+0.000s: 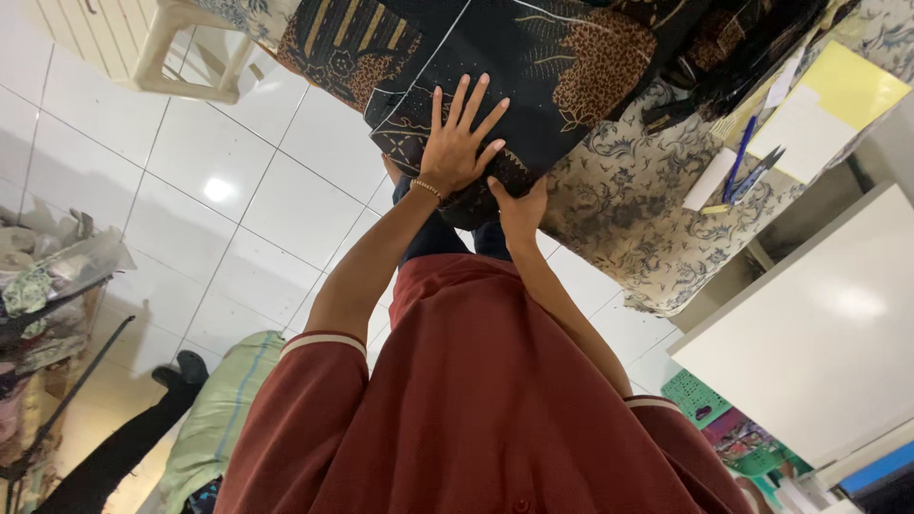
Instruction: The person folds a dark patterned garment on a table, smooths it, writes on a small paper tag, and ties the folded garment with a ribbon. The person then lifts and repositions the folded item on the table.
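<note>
Here | floral tablecloth [628,200] under dark batik fabric [533,67] | white tiled floor [238,200]

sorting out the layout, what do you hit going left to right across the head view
pile of cloth on a rack → white plastic stool → left hand flat on dark patterned cloth → right hand → blue pens → yellow paper

black batik cloth [533,67] with brown motifs, grey floral tablecloth [619,200]

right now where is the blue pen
In the head view the blue pen lies at the upper right, on the floral-covered table, beside white and yellow papers, well right of both hands on the dark patterned cloth.
</note>
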